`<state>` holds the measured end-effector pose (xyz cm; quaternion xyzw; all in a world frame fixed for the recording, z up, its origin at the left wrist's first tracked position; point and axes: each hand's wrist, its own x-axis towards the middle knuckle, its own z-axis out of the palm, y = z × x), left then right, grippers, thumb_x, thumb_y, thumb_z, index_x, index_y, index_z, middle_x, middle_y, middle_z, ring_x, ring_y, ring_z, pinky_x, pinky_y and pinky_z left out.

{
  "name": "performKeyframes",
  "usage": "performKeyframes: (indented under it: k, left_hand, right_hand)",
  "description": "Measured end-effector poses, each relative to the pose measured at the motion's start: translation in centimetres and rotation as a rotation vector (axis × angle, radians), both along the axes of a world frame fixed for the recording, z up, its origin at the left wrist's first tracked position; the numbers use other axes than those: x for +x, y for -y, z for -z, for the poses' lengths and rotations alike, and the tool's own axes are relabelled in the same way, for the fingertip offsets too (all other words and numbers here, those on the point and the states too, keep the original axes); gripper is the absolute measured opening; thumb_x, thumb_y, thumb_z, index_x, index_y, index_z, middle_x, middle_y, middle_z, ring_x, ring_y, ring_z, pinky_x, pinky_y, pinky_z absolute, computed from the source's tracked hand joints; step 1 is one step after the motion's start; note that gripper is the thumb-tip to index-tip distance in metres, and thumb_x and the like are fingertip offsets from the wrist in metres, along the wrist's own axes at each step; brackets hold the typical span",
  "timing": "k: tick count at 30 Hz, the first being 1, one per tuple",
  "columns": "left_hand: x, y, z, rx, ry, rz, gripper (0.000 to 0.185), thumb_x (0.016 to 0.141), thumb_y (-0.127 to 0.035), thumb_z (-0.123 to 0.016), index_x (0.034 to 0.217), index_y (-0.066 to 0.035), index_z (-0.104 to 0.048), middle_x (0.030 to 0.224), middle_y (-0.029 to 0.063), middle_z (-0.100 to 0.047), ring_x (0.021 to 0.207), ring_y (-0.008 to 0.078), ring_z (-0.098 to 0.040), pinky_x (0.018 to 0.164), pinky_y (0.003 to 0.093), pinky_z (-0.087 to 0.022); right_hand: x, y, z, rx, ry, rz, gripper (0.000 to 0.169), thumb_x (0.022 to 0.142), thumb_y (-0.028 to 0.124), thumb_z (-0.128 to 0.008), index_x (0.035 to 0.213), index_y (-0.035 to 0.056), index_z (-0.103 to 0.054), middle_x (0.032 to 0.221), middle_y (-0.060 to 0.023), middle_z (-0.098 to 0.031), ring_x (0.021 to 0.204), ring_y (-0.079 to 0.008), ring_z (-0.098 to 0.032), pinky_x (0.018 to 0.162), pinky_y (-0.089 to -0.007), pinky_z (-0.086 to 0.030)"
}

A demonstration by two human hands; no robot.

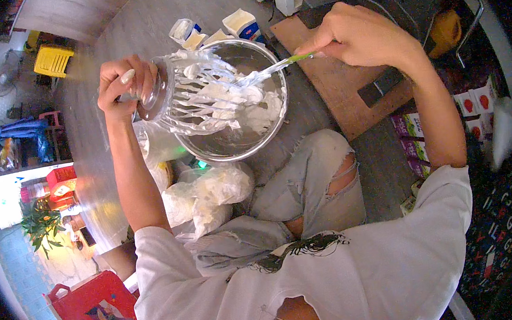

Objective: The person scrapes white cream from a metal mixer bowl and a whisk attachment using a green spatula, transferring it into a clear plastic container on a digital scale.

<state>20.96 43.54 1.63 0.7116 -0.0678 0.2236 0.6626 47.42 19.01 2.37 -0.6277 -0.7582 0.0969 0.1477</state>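
Observation:
A large whisk attachment (201,92), its wires thickly coated with white cream, is held sideways by its hub in my left hand (126,86). Under it stands a round metal mixing bowl (232,149) with more white cream (266,114) inside and smeared on its wall. My right hand (354,35) grips the green handle of a spatula (271,70) from the bowl's right side. The spatula's blade is covered in cream and reaches in at the whisk wires; its tip is hidden in cream.
Opened cartons (240,23) stand on the floor beyond the bowl. Plastic bags with white contents (213,195) lie by my crossed legs. A brown board (321,78) is at the right, near packaged boxes (410,141). A red case (96,312) lies lower left, a yellow stool (53,61) upper left.

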Motion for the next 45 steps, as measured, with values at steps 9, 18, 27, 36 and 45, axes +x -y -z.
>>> performKeyframes:
  k: [9, 18, 27, 36, 45]
  left_hand:
    - [-0.5, -0.8, -0.1, 0.035, 0.02, 0.009, 0.025, 0.076, -0.014, -0.048, 0.054, -0.008, -0.038, 0.053, 0.0038, -0.041, 0.04, 0.0128, -0.041, 0.049, 0.0292, -0.029]
    - [-1.0, -0.6, 1.3, 0.014, -0.03, -0.095, 0.023, 0.075, -0.003, -0.05, 0.053, -0.001, -0.042, 0.052, 0.0074, -0.043, 0.04, 0.0163, -0.042, 0.046, 0.0298, -0.03]
    - [-1.4, -0.9, -0.5, 0.026, -0.005, -0.007, 0.023, 0.073, -0.004, -0.051, 0.053, -0.002, -0.042, 0.051, 0.0069, -0.043, 0.038, 0.0153, -0.043, 0.044, 0.0285, -0.03]
    - [-1.1, -0.3, 0.6, 0.035, -0.06, -0.013, 0.024, 0.072, -0.005, -0.054, 0.052, -0.003, -0.042, 0.052, 0.0067, -0.045, 0.038, 0.0152, -0.044, 0.042, 0.0291, -0.03]
    - [-0.2, 0.5, -0.6, 0.034, -0.038, 0.075, 0.023, 0.071, -0.005, -0.056, 0.052, -0.003, -0.044, 0.052, 0.0066, -0.045, 0.037, 0.0151, -0.044, 0.043, 0.0289, -0.031]
  right_hand:
    - [0.1, 0.4, -1.2, -0.07, -0.032, 0.055, 0.033, 0.069, -0.001, -0.053, 0.095, 0.0133, -0.066, 0.066, -0.0163, -0.059, 0.055, -0.0301, -0.056, 0.053, -0.033, -0.043]
    - [-3.8, -0.3, 0.4, 0.088, 0.146, 0.022, 0.033, 0.068, 0.002, -0.056, 0.098, 0.0117, -0.065, 0.064, -0.0168, -0.058, 0.058, -0.0306, -0.059, 0.054, -0.0384, -0.047]
    - [-2.7, -1.8, 5.8, -0.004, 0.261, -0.002, 0.032, 0.067, 0.004, -0.056, 0.094, 0.0167, -0.067, 0.068, -0.0158, -0.059, 0.066, -0.0329, -0.059, 0.062, -0.0421, -0.048]
    - [-2.6, -1.8, -3.5, 0.07, 0.278, 0.028, 0.033, 0.067, 0.004, -0.055, 0.097, 0.0153, -0.064, 0.07, -0.0154, -0.06, 0.059, -0.0312, -0.058, 0.053, -0.0394, -0.046]
    - [-3.5, -6.6, 5.6, 0.023, 0.34, -0.06, 0.024, 0.064, 0.006, -0.057, 0.082, 0.017, -0.068, 0.066, -0.0121, -0.06, 0.068, -0.0297, -0.061, 0.057, -0.0409, -0.05]
